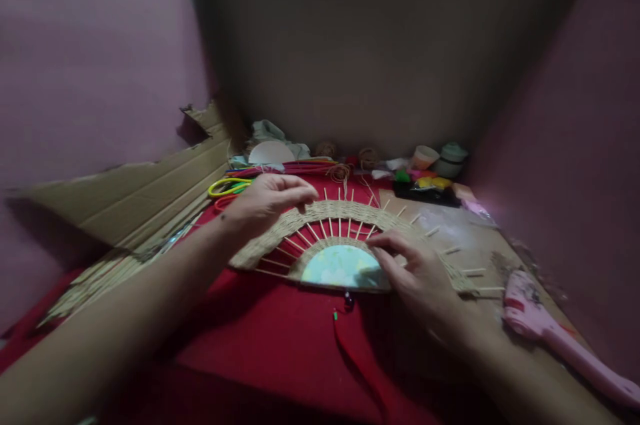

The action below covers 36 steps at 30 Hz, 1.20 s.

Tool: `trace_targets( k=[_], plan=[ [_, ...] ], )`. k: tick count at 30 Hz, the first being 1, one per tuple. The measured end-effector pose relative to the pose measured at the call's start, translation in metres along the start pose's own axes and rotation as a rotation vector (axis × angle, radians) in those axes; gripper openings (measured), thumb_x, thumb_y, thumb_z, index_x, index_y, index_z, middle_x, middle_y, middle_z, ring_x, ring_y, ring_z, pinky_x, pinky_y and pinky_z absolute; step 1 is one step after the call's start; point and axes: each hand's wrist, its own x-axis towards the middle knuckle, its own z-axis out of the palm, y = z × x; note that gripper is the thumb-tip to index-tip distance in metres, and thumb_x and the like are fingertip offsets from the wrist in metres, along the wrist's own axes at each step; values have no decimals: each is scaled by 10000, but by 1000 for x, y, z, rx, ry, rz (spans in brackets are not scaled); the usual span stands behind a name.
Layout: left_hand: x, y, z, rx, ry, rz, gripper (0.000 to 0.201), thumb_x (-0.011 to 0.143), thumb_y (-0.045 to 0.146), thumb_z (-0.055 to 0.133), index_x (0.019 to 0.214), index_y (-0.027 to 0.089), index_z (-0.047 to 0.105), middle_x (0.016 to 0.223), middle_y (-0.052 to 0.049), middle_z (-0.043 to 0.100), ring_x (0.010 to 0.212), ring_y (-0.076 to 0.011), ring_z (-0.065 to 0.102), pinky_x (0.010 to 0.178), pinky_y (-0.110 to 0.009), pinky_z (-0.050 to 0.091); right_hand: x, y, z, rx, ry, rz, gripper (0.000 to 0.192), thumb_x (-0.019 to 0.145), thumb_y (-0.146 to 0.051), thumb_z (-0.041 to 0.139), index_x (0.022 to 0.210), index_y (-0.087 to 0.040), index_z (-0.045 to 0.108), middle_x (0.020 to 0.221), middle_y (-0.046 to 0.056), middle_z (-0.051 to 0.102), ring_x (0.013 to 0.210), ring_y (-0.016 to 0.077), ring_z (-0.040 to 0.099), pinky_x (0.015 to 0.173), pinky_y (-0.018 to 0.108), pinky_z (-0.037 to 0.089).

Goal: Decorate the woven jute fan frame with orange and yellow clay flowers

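- Head view: a half-round fan of thin wooden sticks woven with tan straw [345,218] lies flat on the red cloth [260,345].
- The left hand [265,201] rests on the fan's top left edge, fingers bent and pinched narrow on the straw.
- The right hand [425,275] lies on the fan's right side, fingers spread, touching the pale blue-green middle [340,268].
- A pink glue gun [545,331] lies just right of it.
- Yellow-handled scissors [227,186] lie near the left hand.
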Motion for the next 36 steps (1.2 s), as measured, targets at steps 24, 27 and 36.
trace_targets(
  k=[24,27,36],
  plan=[
    [-45,22,113,-935,-462,-374,203,723,245,713,672,148,542,555,4,579,497,-91,525,508,-212,392,-10,-16,3,100,114,-88,80,844,-157,541,811,-178,611,718,3,653,653,104,598,612,238,471],
    [-48,18,114,-940,-491,-316,197,728,236,708,661,135,552,586,-7,596,511,-97,542,499,-209,398,-12,-18,5,128,135,-102,86,819,-129,556,758,-177,592,675,-11,634,606,90,579,577,218,459],
    [-52,15,117,-991,-502,-274,172,758,192,673,651,122,557,613,-22,621,478,-80,538,490,-186,381,-15,-21,9,-19,203,-204,114,779,-85,540,706,-173,546,611,-3,574,549,93,531,523,228,422]
  ],
)
